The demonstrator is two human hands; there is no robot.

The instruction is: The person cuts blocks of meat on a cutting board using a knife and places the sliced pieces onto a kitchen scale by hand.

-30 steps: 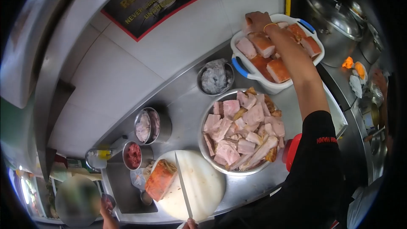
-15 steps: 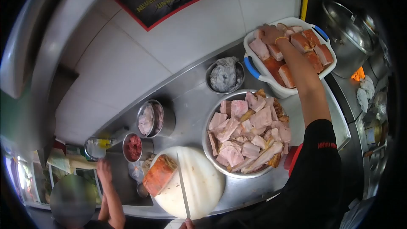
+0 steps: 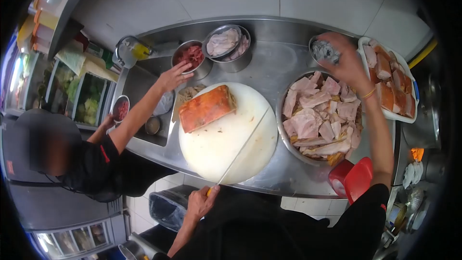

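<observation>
My left hand [image 3: 202, 201] is closed round the handle of a long knife [image 3: 243, 145], whose blade lies across a round white cutting board [image 3: 226, 156]. A roasted pork belly slab [image 3: 208, 108] with reddish-brown skin rests on the board's far left. My right hand [image 3: 344, 62], slightly blurred, hovers with its fingers apart near a small metal bowl holding crumpled plastic [image 3: 323, 51]. I see nothing in it. Below that hand stands a large metal bowl [image 3: 280, 130] full of pale cut meat pieces [image 3: 305, 123]. A white tub [image 3: 409, 118] of pork blocks [image 3: 389, 96] is to its right.
At left, a co-worker's hand [image 3: 175, 76] reaches to a pot of red chopped meat [image 3: 190, 57]; the other holds a small bowl [image 3: 120, 108]. Pale meat fills another pot [image 3: 230, 43]. A red container [image 3: 353, 178] stands by the counter's front edge. A bin [image 3: 171, 207] is below.
My view has swung left. My right hand has left the pork blocks in the tub and moved left, near the plastic-filled bowl. The co-worker's hand has reached the red meat. My left hand keeps the knife.
</observation>
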